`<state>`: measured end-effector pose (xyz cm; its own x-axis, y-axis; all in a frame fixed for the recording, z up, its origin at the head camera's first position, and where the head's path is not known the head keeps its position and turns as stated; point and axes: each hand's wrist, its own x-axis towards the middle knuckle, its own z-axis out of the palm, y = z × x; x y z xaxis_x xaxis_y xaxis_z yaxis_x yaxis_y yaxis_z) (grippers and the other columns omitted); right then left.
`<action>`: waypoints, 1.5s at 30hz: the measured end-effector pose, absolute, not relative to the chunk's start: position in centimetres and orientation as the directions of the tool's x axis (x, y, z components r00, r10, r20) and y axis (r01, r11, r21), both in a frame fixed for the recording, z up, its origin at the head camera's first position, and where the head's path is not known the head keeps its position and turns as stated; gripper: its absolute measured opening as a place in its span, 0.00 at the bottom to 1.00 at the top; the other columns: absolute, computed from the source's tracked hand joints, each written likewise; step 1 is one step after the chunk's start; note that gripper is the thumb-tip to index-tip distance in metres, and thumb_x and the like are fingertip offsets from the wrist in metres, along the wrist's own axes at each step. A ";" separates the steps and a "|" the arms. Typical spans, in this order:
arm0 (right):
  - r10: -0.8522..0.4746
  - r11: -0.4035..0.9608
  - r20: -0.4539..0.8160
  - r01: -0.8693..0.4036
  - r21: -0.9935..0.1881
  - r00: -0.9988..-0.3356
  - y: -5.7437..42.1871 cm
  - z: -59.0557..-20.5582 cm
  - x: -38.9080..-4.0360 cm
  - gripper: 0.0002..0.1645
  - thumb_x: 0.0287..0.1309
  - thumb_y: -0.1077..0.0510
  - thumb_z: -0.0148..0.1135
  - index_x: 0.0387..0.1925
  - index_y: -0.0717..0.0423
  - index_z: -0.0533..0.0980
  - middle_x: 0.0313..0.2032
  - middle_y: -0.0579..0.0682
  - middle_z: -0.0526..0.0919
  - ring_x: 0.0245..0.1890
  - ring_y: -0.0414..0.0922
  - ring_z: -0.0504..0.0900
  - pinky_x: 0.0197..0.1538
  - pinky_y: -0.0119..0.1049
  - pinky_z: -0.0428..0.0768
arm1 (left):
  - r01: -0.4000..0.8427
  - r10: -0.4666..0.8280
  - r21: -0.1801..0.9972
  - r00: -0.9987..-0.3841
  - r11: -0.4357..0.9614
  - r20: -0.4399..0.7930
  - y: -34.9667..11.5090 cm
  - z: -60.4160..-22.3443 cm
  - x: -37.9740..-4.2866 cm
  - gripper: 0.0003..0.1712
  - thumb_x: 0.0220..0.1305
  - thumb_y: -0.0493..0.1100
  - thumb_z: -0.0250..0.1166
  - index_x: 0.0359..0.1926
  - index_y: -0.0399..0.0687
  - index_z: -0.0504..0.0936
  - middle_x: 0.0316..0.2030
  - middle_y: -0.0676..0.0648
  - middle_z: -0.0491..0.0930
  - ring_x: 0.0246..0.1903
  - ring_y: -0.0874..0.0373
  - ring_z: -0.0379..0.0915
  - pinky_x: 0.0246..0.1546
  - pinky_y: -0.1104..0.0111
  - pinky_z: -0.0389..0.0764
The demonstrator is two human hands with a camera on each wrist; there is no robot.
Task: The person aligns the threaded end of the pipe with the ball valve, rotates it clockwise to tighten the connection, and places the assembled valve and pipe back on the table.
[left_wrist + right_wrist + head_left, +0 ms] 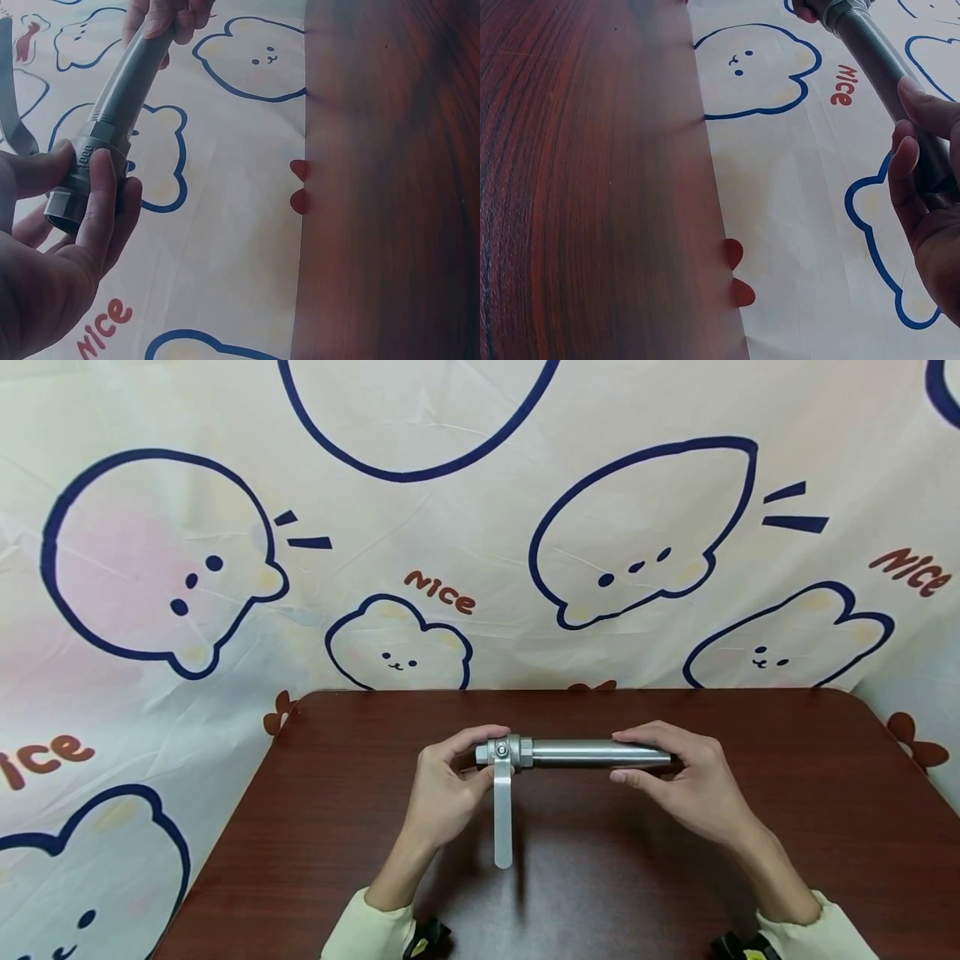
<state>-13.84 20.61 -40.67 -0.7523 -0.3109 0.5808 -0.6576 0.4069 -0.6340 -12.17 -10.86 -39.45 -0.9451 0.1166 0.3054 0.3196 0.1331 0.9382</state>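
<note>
A ball valve (503,748) with a long flat lever handle (502,827) is joined to a smooth steel pipe (585,753), and both are held level above the table. My left hand (446,789) grips the valve body at the left end, fingers behind and thumb in front. In the left wrist view the valve's open hex end (66,206) shows past the fingers. My right hand (693,777) holds the pipe's far right end between thumb and fingers. The lever points down toward me. In the right wrist view the thumb and fingers wrap the pipe (874,52).
The dark brown wooden table (322,827) lies under both hands. Behind and beside it hangs a pale cloth (495,527) printed with blue cartoon outlines and red lettering. Dark straps (429,937) show by the sleeve cuffs.
</note>
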 end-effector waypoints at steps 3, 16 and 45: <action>-0.311 0.405 0.576 -0.654 -0.640 -0.756 20.6 -40.7 -13.8 0.32 0.46 0.70 0.84 0.55 0.48 0.87 0.47 0.40 0.90 0.39 0.34 0.84 0.40 0.24 0.82 | 0.330 0.120 0.935 -0.941 0.129 0.316 -10.8 -39.5 -12.2 0.28 0.59 0.19 0.69 0.58 0.42 0.88 0.53 0.39 0.89 0.46 0.54 0.85 0.47 0.64 0.90; -0.298 0.452 0.533 -0.609 -0.652 -0.792 20.5 -40.5 -13.6 0.30 0.49 0.66 0.84 0.55 0.45 0.87 0.49 0.42 0.91 0.39 0.34 0.85 0.42 0.23 0.81 | 0.363 0.126 0.919 -0.930 0.155 0.346 -10.9 -39.5 -12.2 0.30 0.58 0.19 0.72 0.57 0.47 0.89 0.54 0.42 0.89 0.46 0.57 0.84 0.46 0.67 0.90; -0.348 0.403 0.337 -0.464 -0.789 -0.875 21.2 -40.4 -13.6 0.21 0.66 0.62 0.74 0.58 0.46 0.85 0.34 0.48 0.87 0.20 0.40 0.82 0.24 0.37 0.83 | 0.426 0.137 0.892 -0.903 0.149 0.408 -10.8 -39.6 -12.2 0.30 0.55 0.17 0.70 0.57 0.40 0.89 0.58 0.41 0.87 0.47 0.59 0.86 0.46 0.69 0.90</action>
<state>-13.63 21.16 -40.36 -0.8747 -0.3485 0.3369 -0.4643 0.4030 -0.7887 -12.16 -10.81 -39.63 -0.9026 0.1369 0.4081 0.4261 0.1493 0.8923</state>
